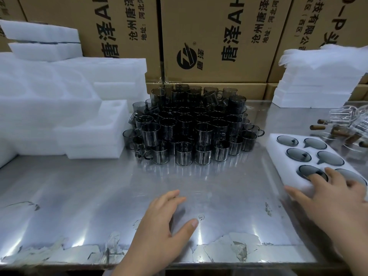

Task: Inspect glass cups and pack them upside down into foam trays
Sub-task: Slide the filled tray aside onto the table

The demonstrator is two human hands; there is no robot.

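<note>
A heap of several smoky dark glass cups (191, 128) with handles stands stacked at the middle back of the steel table. At the right lies a white foam tray (278, 154) whose round pockets hold several cups upside down, grey bottoms up. My right hand (330, 200) rests on the tray's near edge, fingers spread, one fingertip touching the bottom of a cup (307, 171). My left hand (159, 220) hovers flat and relaxed over the bare table in front of me, holding nothing.
Stacks of empty white foam trays (65, 108) fill the left side. More foam sheets (318, 80) are piled at the back right. Clear glassware with brown wooden handles (348, 124) lies at the far right. Printed cardboard boxes (215, 40) wall off the back.
</note>
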